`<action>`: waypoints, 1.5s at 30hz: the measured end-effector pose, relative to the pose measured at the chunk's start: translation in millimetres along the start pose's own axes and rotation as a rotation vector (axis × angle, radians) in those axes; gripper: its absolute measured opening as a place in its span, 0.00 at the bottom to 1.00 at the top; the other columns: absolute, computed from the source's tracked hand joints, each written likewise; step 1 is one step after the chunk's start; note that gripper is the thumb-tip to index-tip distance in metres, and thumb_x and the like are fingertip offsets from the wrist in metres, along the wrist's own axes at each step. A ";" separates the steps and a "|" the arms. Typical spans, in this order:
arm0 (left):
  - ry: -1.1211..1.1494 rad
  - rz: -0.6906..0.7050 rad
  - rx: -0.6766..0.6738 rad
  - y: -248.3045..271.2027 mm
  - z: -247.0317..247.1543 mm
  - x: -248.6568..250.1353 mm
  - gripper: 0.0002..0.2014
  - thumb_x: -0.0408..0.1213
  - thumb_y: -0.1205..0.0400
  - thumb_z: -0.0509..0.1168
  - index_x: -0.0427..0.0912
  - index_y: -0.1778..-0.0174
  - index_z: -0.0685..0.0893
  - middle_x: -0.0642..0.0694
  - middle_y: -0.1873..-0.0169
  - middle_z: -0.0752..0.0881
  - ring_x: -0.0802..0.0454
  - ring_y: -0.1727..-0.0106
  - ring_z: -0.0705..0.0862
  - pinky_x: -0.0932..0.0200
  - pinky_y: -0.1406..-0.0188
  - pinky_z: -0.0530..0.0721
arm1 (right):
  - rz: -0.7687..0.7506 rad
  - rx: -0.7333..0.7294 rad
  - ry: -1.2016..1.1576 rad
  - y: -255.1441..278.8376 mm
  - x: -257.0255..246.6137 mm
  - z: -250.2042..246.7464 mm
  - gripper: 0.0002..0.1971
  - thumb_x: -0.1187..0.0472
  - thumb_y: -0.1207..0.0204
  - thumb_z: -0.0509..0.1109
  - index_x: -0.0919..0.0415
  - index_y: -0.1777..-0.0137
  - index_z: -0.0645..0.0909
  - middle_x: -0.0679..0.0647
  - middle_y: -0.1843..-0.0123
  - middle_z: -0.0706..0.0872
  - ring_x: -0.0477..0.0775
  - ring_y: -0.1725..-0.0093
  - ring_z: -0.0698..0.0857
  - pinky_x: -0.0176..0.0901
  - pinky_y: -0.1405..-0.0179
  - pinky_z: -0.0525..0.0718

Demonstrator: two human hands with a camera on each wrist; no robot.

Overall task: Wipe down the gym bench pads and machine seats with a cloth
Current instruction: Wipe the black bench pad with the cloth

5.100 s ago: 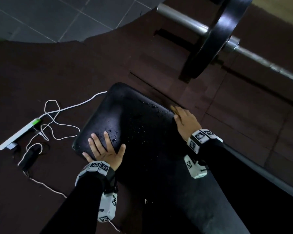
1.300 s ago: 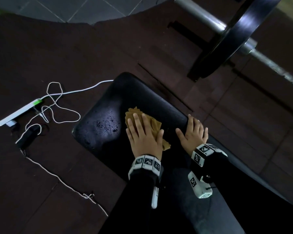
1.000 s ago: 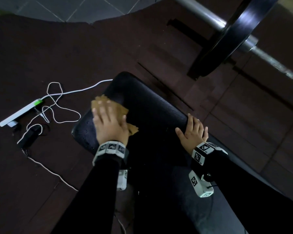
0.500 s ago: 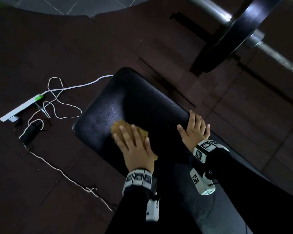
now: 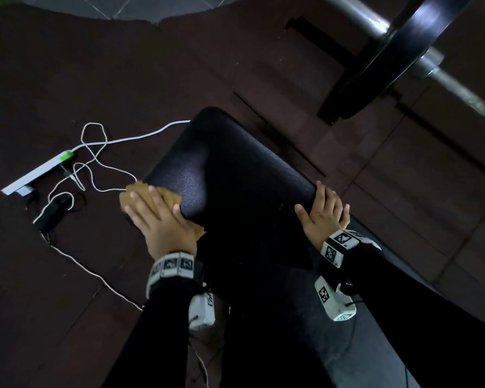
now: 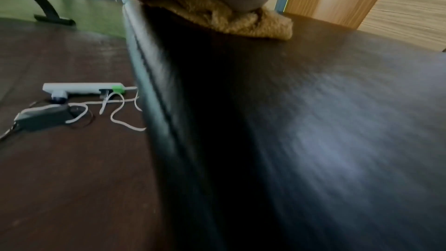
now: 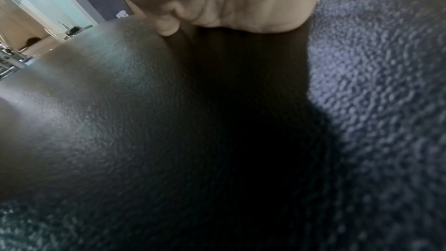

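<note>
The black bench pad (image 5: 235,175) runs away from both hands, its rounded end out ahead of the fingertips. To the right hand's far side a loaded barbell (image 5: 403,43) hangs above the floor; I'd guess a person leaning further forward to reach the pad's end could knock their head on it. The left hand (image 5: 163,219) lies spread flat on a tan cloth (image 5: 140,191), pressing it onto the pad's left edge, with part of the cloth already hanging past that edge. If the stroke carries outward, the cloth could slide off and drop to the floor. Across the pad, the right hand (image 5: 324,214) rests open, fingers straight, bracing on the right edge; it grips nothing, so a slip would leave little support. Below and left of the left hand lie a white power strip (image 5: 37,172) and its looped white cable (image 5: 101,152), where a damp cloth falling would be unwelcome.
</note>
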State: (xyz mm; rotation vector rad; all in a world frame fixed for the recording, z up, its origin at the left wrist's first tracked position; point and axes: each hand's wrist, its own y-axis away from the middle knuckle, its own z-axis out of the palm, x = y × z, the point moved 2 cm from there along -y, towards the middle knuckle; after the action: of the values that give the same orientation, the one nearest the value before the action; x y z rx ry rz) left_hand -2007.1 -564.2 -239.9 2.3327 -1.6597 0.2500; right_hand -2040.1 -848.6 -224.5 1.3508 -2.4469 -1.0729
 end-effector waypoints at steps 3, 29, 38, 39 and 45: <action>0.008 -0.045 -0.063 45.7 5.2 14.9 0.26 0.38 0.14 0.56 0.34 0.20 0.62 0.24 0.21 0.55 0.20 0.21 0.50 0.33 0.20 0.50 | 0.025 0.079 -0.013 2.8 -3.8 0.7 0.36 0.41 0.18 0.53 0.54 0.17 0.42 0.52 0.16 0.48 0.55 0.17 0.45 0.59 0.21 0.37; 0.204 -0.094 0.039 -29.8 -15.5 -25.9 0.27 0.50 0.14 0.55 0.49 0.18 0.62 0.40 0.17 0.56 0.37 0.18 0.54 0.42 0.21 0.60 | 0.024 0.230 -0.025 1.4 -5.9 5.3 0.34 0.46 0.19 0.59 0.56 0.17 0.51 0.57 0.18 0.58 0.57 0.19 0.54 0.60 0.20 0.43; 0.552 -0.309 0.146 18.3 -5.4 -26.4 0.32 0.47 0.15 0.59 0.45 0.16 0.53 0.40 0.17 0.49 0.47 0.18 0.56 0.83 0.34 0.56 | -0.017 0.316 -0.008 -5.9 0.5 14.9 0.34 0.43 0.19 0.59 0.54 0.18 0.53 0.57 0.19 0.60 0.59 0.19 0.56 0.63 0.21 0.46; 0.595 -0.349 0.148 28.9 -3.0 -24.7 0.33 0.46 0.15 0.59 0.45 0.16 0.52 0.40 0.18 0.50 0.47 0.19 0.57 0.82 0.35 0.57 | -0.022 0.315 -0.017 -7.7 2.3 16.4 0.34 0.43 0.19 0.58 0.54 0.18 0.52 0.58 0.19 0.60 0.59 0.19 0.56 0.63 0.21 0.46; 0.713 -0.427 0.158 114.6 19.0 -3.8 0.34 0.43 0.15 0.60 0.43 0.16 0.51 0.39 0.19 0.57 0.48 0.19 0.58 0.79 0.30 0.53 | -0.049 0.325 -0.004 -15.2 9.2 20.8 0.34 0.43 0.20 0.58 0.54 0.18 0.52 0.58 0.19 0.60 0.61 0.20 0.56 0.62 0.21 0.46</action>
State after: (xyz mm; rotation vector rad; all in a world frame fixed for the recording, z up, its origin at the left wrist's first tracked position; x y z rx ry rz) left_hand -2116.8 -602.1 -245.8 2.2373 -0.8122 1.0026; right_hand -2044.3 -850.2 -251.5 1.5017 -2.6915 -0.7061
